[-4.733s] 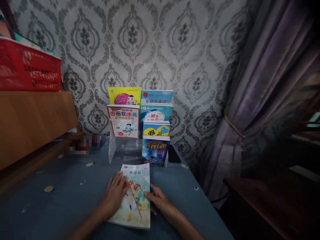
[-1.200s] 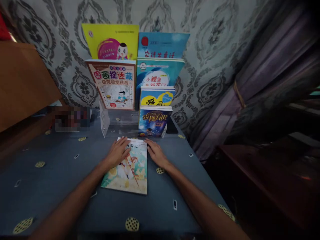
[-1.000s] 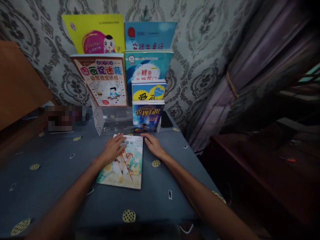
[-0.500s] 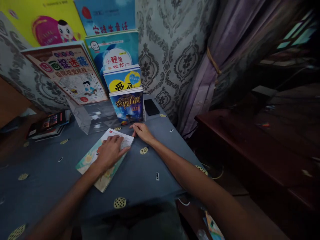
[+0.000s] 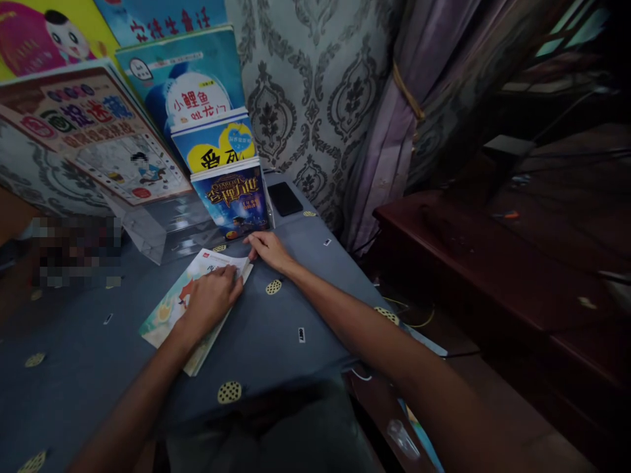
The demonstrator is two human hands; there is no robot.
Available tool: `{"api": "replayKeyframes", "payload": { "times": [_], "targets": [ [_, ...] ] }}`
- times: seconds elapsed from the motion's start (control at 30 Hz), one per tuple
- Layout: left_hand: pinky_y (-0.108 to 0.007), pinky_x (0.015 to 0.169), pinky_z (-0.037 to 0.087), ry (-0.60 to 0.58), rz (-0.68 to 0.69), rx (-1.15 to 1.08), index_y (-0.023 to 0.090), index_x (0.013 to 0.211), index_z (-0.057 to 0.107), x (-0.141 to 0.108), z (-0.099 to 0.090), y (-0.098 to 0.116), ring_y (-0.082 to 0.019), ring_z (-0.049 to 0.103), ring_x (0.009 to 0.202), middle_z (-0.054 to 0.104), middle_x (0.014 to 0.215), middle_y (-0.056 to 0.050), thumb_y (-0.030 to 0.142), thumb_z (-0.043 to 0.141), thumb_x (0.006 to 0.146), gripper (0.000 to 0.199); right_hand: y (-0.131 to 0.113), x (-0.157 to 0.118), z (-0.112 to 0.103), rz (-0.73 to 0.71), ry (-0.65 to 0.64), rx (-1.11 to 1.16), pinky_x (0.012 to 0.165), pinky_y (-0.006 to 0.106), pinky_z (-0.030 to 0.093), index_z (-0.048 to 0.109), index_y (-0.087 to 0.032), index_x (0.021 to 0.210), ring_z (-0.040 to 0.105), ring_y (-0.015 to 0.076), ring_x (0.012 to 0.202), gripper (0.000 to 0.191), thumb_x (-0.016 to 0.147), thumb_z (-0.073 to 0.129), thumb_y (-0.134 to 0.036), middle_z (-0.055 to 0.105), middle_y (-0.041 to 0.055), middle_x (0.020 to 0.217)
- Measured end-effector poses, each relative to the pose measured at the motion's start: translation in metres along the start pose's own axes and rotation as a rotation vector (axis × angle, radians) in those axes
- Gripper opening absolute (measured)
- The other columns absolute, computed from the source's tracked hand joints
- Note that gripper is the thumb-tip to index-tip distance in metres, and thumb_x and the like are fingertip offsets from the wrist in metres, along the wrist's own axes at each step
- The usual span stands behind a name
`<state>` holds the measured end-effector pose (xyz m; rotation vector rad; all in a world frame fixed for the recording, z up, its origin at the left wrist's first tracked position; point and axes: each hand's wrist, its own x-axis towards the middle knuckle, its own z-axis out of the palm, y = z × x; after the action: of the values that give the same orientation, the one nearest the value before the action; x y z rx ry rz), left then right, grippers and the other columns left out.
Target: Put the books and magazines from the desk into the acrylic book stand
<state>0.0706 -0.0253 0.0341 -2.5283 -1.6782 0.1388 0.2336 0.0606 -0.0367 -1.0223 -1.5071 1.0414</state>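
Note:
A pale green and white paperback book (image 5: 165,312) with an orange figure on its cover lies slanted on the table. My left hand (image 5: 211,295) is on its right part, fingers bent over the cover and thumb at the right edge. That edge stands slightly raised, showing pages beneath. Just beyond the book's top right corner, my right hand (image 5: 269,249) rests on the tabletop with its fingers curled in; nothing shows in them. It is close to the foot of a dark blue book (image 5: 234,203) standing at the front of a clear display rack (image 5: 148,230).
More picture books stand tiered in the rack, among them a teal book (image 5: 197,72) and a brown-bordered book (image 5: 98,138). A black phone (image 5: 284,199) lies right of the rack. Beyond the grey-blue tablecloth (image 5: 290,302) is a dark red wooden cabinet (image 5: 473,263). A purple curtain (image 5: 389,131) hangs behind.
My left hand has gone from lying flat with its thumb out to bent fingers at the book's right edge, which has lifted a little. My right hand stays by the rack. The view has shifted.

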Motion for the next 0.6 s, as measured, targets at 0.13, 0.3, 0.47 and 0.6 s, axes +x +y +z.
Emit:
{"api": "replayKeyframes", "payload": {
  "times": [0.13,0.3,0.47,0.6],
  "targets": [
    [-0.033,0.081,0.05,-0.01,0.017,-0.05,0.019,0.118,0.067,0.003,-0.006,-0.007,-0.027,0.071,0.097,0.075,0.108,-0.011,0.034,0.039,0.099,0.037,0.0,0.001,0.0,-0.003,0.015,0.017,0.059,0.02,0.048,0.069,-0.015,0.089,0.062,0.0114,0.053,0.03,0.1,0.045,-0.03,0.064,-0.0032,0.054],
    [-0.03,0.082,0.049,-0.012,0.017,-0.079,0.02,0.12,0.069,0.005,-0.009,-0.012,-0.025,0.071,0.099,0.076,0.107,-0.01,0.036,0.037,0.098,0.041,0.002,0.004,0.0,0.008,0.05,0.053,0.059,0.021,0.049,0.069,-0.015,0.089,0.063,0.0119,0.053,0.035,0.1,0.046,-0.038,0.066,-0.0022,0.055],
    [-0.033,0.083,0.049,0.006,0.015,-0.059,0.02,0.116,0.069,0.004,-0.005,-0.008,-0.027,0.071,0.098,0.075,0.11,-0.01,0.035,0.038,0.099,0.039,0.001,0.004,-0.001,0.005,0.095,0.117,0.059,0.021,0.05,0.069,-0.015,0.091,0.062,0.0118,0.053,0.041,0.099,0.045,-0.047,0.067,-0.0014,0.055],
    [-0.035,0.079,0.051,0.01,0.006,-0.004,0.017,0.116,0.067,0.001,0.0,-0.001,-0.028,0.071,0.097,0.072,0.115,-0.013,0.036,0.039,0.099,0.037,-0.002,0.002,-0.001,-0.04,0.09,0.13,0.059,0.021,0.048,0.069,-0.016,0.092,0.061,0.0119,0.052,0.043,0.099,0.043,-0.048,0.066,-0.0017,0.055]
  ]
}}
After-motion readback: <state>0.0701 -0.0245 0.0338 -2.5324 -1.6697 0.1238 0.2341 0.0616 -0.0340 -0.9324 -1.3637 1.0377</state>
